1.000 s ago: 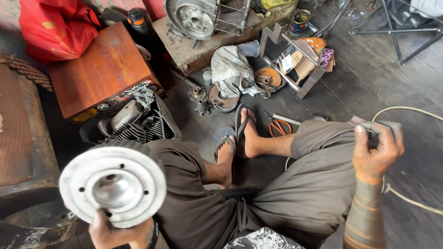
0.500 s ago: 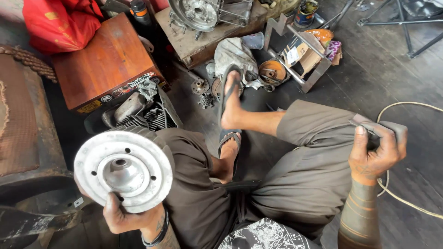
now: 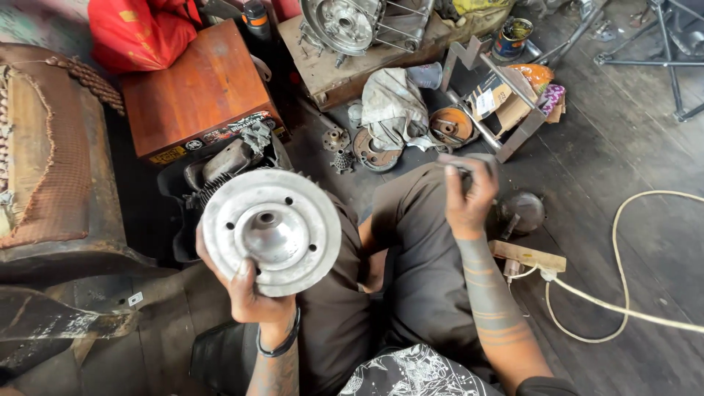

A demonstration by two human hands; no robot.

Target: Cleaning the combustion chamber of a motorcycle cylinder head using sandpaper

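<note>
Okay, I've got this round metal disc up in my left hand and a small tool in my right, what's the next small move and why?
Probably bring the right hand with its small dark tool across to the metal disc. The left hand holds the disc face-up, while the tool is raised apart from it.

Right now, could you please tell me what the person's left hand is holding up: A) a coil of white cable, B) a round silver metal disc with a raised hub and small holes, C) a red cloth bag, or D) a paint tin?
B: the left hand grips the lower edge of the round silver metal disc, whose raised hub faces the camera.
</note>
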